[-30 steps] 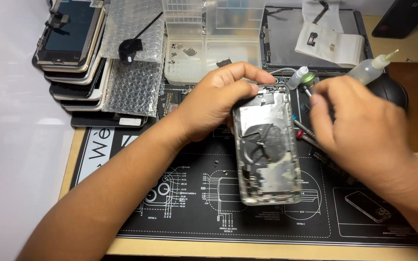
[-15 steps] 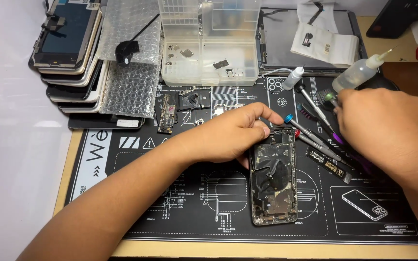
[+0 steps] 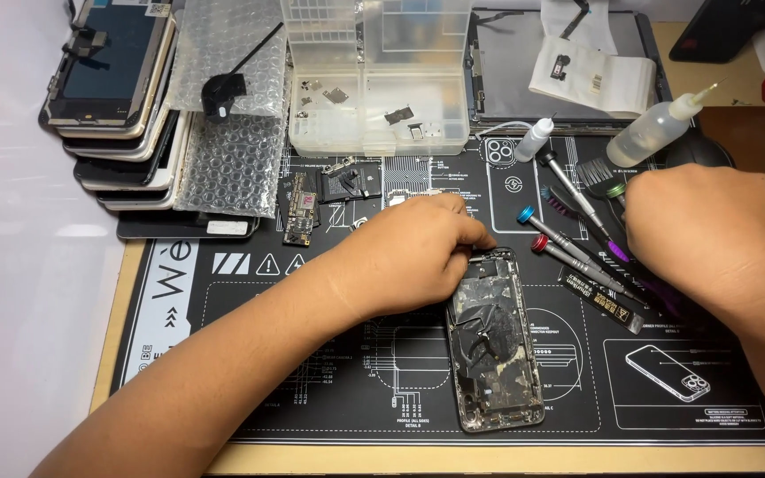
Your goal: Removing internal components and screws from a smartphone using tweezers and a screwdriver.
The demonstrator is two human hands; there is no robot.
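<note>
Left hand (image 3: 409, 252) fingers pinch the opened phone's (image 3: 493, 341) top edge, steadying it; right hand (image 3: 719, 226) curls over the screwdrivers (image 3: 568, 243), its grip hidden.

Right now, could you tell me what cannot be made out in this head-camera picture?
- Head view: the right hand covers the screwdriver tips; whether it grips one is hidden.
- The left hand hides the opened phone's top-left corner, so its fingertips' contact is unclear.
- Parts in the clear plastic box are too small to identify.
- The stacked phones are cut off by the top edge.
</note>
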